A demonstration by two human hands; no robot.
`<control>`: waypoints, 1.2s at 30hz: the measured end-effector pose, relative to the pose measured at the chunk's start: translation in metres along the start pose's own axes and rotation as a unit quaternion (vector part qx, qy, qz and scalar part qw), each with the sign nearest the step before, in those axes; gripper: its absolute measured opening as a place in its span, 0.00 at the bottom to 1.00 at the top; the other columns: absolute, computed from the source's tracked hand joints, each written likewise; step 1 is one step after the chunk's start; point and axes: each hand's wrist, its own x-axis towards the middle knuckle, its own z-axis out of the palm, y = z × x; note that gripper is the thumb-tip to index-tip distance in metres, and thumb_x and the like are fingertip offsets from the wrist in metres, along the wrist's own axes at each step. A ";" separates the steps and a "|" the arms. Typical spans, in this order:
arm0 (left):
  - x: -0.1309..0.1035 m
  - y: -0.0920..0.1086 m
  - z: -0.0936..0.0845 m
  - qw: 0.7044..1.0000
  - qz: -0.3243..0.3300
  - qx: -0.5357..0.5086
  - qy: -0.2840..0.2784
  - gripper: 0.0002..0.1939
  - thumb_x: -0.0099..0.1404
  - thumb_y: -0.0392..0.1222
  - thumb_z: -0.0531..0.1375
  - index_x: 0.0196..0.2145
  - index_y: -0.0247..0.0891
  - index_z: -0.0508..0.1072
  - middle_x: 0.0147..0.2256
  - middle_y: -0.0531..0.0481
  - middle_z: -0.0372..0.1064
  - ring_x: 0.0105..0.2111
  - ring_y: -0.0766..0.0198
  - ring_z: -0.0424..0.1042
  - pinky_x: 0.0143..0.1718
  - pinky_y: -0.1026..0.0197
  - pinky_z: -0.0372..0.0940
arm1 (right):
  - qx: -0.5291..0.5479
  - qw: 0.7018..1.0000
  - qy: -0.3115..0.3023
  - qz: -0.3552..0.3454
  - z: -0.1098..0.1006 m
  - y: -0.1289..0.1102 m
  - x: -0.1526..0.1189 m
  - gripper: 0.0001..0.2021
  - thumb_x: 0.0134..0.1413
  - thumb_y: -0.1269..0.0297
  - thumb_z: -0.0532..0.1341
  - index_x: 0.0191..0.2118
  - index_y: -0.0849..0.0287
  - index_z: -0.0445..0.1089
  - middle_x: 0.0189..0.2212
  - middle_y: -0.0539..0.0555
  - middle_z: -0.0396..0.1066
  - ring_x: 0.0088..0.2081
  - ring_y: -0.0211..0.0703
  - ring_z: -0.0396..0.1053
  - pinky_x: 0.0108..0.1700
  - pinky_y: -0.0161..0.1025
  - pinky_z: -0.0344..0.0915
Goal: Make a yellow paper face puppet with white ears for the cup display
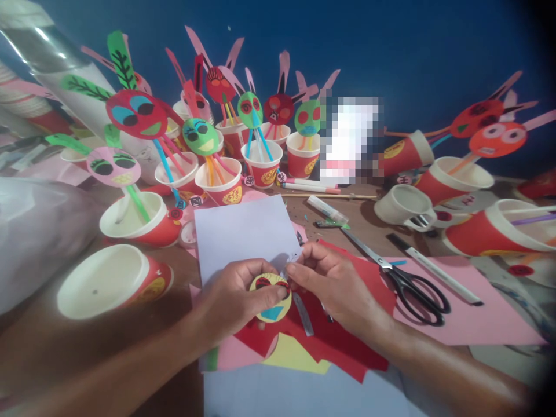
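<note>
My left hand (249,292) pinches a round yellow paper face (274,300) with red and black eyes and a blue mouth, its thumb pressed on one eye. Against the face's upper right edge, my right hand (336,284) grips a small pale paper strip (293,258) between thumb and fingers; the fingertips hide part of it. A second pale strip (303,314) lies just below, on red paper (343,341). Beneath both hands are also a white sheet (243,226) and a yellow paper scrap (297,353).
Black-handled scissors (417,289) and a marker (438,272) lie on pink paper (490,318) at right. A white mug (397,205) stands behind them. Several red paper cups (260,168) with paper faces on straws line the back. One cup (104,284) is near my left forearm.
</note>
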 end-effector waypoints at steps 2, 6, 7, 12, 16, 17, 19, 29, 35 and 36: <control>0.000 0.000 -0.001 1.000 -0.002 0.011 -0.001 0.16 0.55 0.53 0.62 0.34 0.38 0.71 0.22 0.57 0.64 0.20 0.70 0.61 0.23 0.68 0.59 | -0.008 1.000 0.000 0.000 0.000 -0.001 0.000 0.10 0.51 0.59 0.62 0.27 0.58 0.63 0.21 0.44 0.60 0.24 0.33 0.58 0.26 0.32 0.56; 0.000 0.002 -0.001 0.999 0.000 0.036 0.021 0.15 0.54 0.52 0.62 0.33 0.38 0.71 0.22 0.57 0.63 0.21 0.70 0.60 0.24 0.67 0.57 | -0.011 1.000 -0.002 0.010 0.000 -0.003 0.000 0.10 0.51 0.59 0.61 0.27 0.58 0.62 0.21 0.44 0.60 0.24 0.33 0.58 0.26 0.32 0.56; 0.000 0.002 0.000 0.999 0.004 0.035 0.026 0.14 0.54 0.51 0.62 0.32 0.38 0.71 0.22 0.57 0.63 0.21 0.70 0.59 0.24 0.68 0.57 | -0.012 1.000 -0.003 0.014 0.000 -0.003 -0.001 0.10 0.51 0.59 0.61 0.27 0.58 0.62 0.21 0.44 0.60 0.24 0.33 0.58 0.26 0.31 0.56; 0.001 0.003 0.003 1.000 0.004 -0.008 0.024 0.12 0.54 0.48 0.62 0.29 0.37 0.69 0.20 0.57 0.63 0.20 0.71 0.59 0.22 0.68 0.55 | -0.008 1.000 -0.025 0.016 0.000 -0.003 -0.001 0.09 0.53 0.58 0.60 0.30 0.57 0.64 0.22 0.44 0.61 0.25 0.33 0.59 0.27 0.31 0.57; 0.001 0.004 0.004 0.999 0.006 -0.040 0.031 0.11 0.55 0.46 0.63 0.29 0.36 0.69 0.20 0.57 0.63 0.19 0.73 0.59 0.20 0.70 0.55 | -0.029 0.999 -0.034 0.016 -0.002 -0.004 -0.001 0.10 0.54 0.56 0.59 0.29 0.57 0.64 0.22 0.44 0.62 0.25 0.33 0.59 0.28 0.31 0.57; 0.001 0.004 0.004 0.998 0.007 -0.047 0.031 0.10 0.55 0.46 0.63 0.28 0.36 0.69 0.20 0.57 0.64 0.19 0.73 0.60 0.20 0.70 0.56 | -0.038 0.998 -0.038 0.017 -0.002 -0.004 -0.001 0.10 0.55 0.56 0.59 0.29 0.57 0.64 0.22 0.44 0.62 0.25 0.32 0.59 0.28 0.31 0.57; 0.001 0.005 0.004 0.997 0.010 -0.065 0.034 0.10 0.54 0.45 0.63 0.27 0.36 0.68 0.20 0.57 0.64 0.19 0.72 0.61 0.20 0.70 0.58 | -0.056 0.997 -0.050 0.017 -0.002 -0.005 -0.001 0.10 0.55 0.57 0.58 0.28 0.57 0.64 0.22 0.44 0.61 0.25 0.33 0.58 0.28 0.31 0.57; -0.002 0.006 0.003 0.996 0.008 -0.092 0.019 0.10 0.55 0.44 0.64 0.28 0.36 0.68 0.20 0.58 0.64 0.19 0.73 0.62 0.20 0.72 0.59 | -0.102 0.994 -0.041 0.015 0.001 -0.007 -0.004 0.08 0.53 0.64 0.57 0.25 0.58 0.63 0.21 0.45 0.61 0.25 0.34 0.59 0.27 0.31 0.57; -0.002 0.006 -0.005 0.981 0.022 -0.191 -0.035 0.08 0.61 0.43 0.58 0.32 0.35 0.71 0.23 0.53 0.68 0.21 0.69 0.66 0.19 0.68 0.65 | -0.080 0.996 -0.034 0.026 -0.001 -0.013 -0.002 0.09 0.52 0.64 0.58 0.24 0.58 0.64 0.20 0.45 0.61 0.23 0.32 0.59 0.26 0.30 0.57; -0.002 0.005 -0.006 0.978 0.022 -0.205 -0.033 0.08 0.61 0.43 0.57 0.32 0.35 0.71 0.22 0.53 0.68 0.20 0.69 0.66 0.19 0.68 0.65 | -0.073 0.996 -0.034 0.026 -0.002 -0.013 -0.002 0.09 0.52 0.64 0.58 0.23 0.58 0.63 0.20 0.45 0.61 0.23 0.32 0.58 0.25 0.30 0.57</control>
